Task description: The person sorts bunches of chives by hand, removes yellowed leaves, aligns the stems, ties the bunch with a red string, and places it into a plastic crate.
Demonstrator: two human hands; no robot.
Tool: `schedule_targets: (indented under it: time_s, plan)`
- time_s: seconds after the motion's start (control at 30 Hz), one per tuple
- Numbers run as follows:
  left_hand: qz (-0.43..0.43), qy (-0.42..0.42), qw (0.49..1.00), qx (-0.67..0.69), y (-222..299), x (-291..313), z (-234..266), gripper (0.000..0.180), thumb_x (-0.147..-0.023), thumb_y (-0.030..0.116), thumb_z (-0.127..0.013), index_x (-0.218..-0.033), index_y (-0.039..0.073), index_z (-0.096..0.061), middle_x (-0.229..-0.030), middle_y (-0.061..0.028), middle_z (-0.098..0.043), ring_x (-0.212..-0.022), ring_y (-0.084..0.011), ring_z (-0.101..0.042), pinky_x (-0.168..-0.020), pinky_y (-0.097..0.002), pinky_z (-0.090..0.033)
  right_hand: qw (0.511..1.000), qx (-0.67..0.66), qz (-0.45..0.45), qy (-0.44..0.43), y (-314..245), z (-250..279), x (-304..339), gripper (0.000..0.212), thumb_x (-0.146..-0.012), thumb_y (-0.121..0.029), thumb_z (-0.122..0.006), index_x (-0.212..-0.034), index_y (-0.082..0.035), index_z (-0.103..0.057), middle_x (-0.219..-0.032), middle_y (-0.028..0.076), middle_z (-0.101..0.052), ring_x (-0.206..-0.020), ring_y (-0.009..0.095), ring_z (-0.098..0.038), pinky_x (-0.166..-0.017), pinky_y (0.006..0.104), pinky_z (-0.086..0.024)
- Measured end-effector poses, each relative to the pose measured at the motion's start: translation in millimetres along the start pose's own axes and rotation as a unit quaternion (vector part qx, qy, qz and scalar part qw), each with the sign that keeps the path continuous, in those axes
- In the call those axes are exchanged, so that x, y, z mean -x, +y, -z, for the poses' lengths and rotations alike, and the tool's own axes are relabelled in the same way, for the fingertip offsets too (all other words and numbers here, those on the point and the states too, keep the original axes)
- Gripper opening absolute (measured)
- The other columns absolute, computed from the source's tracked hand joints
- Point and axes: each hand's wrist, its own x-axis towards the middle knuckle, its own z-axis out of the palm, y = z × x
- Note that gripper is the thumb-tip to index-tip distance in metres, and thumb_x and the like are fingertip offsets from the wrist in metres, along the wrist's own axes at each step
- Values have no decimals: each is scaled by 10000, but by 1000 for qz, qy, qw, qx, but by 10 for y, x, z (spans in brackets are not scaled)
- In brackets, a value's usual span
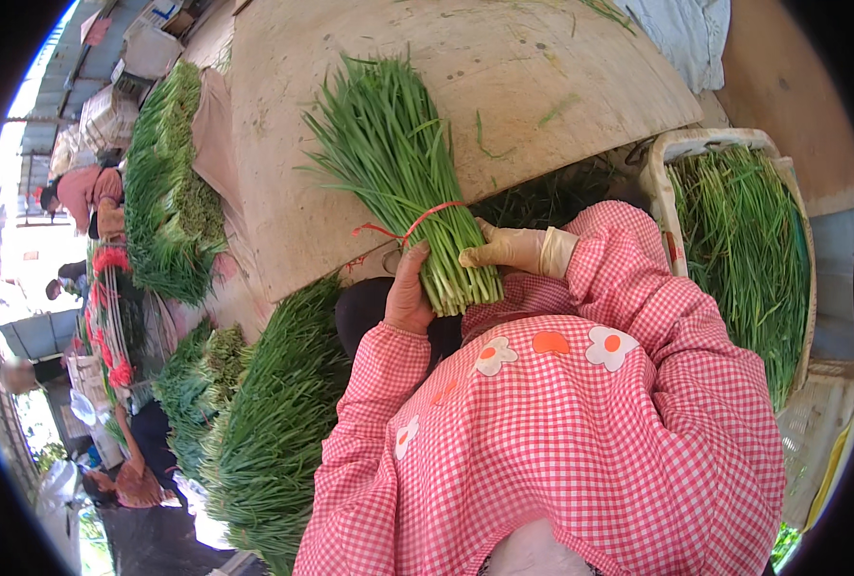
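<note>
A thick bunch of garlic chives (398, 154) lies on the board with its leaf tips pointing away and its pale cut ends toward me. A red tie (427, 216) circles its lower part, with a loose end sticking out to the left. My left hand (410, 296), bare, is closed around the left side of the stalks near the cut ends. On the opposite side my right hand (515, 248), in a pale glove, grips the bunch with its thumb across the stalks. The fingers under the bunch are hidden.
The wooden board (293, 144) carries a few stray leaves. At the right stands a white crate (659, 192) full of loose chives. Large chive piles (273, 451) lie left of me, and red ties (112, 259) hang beyond. Other people (86, 197) are at the far left.
</note>
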Motion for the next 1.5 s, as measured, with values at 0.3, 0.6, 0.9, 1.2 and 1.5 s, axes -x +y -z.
schedule_targets:
  time_s: [0.3, 0.6, 0.9, 1.2, 1.5]
  plan:
    - [-61, 5, 994, -88, 78, 57, -89, 475, -889, 348, -542, -1229, 25, -461, -1172, -120, -560, -1031, -237, -567, -883, -352, -470, 997, 31, 69, 24, -108, -134, 36, 805, -781, -462, -664, -1350, -44, -278, -1259, 101, -455, -1139, 178, -437, -949, 315, -390]
    - [-24, 10, 999, 38, 49, 16, -92, 321, -859, 193, -597, -1126, 29, -530, -1031, -102, -624, -890, -216, -630, -776, -345, -534, 844, 425, 214, 247, -175, -254, 601, 545, -840, -483, -562, -1134, -33, -475, -820, 102, -563, -743, 204, -572, -671, 337, -464]
    - [-33, -4, 999, 43, -38, -94, 19, 377, -855, 226, -602, -1154, 12, -518, -1067, -126, -616, -933, -247, -619, -831, -396, -517, 819, 552, 119, 101, -300, -698, 802, 230, -841, -262, -596, -782, -46, -546, -661, 112, -557, -635, 278, -581, -572, 367, -453]
    - [-1, -29, 996, 85, 21, 95, -24, 364, -881, 192, -536, -1198, 24, -475, -1102, -128, -594, -956, -248, -611, -820, -385, -521, 930, 314, 31, 191, -762, 15, 927, 466, -883, -320, -552, -1220, -21, -434, -1097, 150, -559, -930, 207, -561, -799, 329, -459]
    - [-60, -88, 982, -158, -114, 379, 19, 626, -773, 245, -671, -1282, 24, -380, -1179, -102, -534, -1035, -211, -547, -890, -347, -454, 992, -57, 100, 58, -794, -451, 65, 525, -819, -292, -655, -1232, -35, -458, -1136, 92, -569, -991, 182, -564, -870, 339, -453]
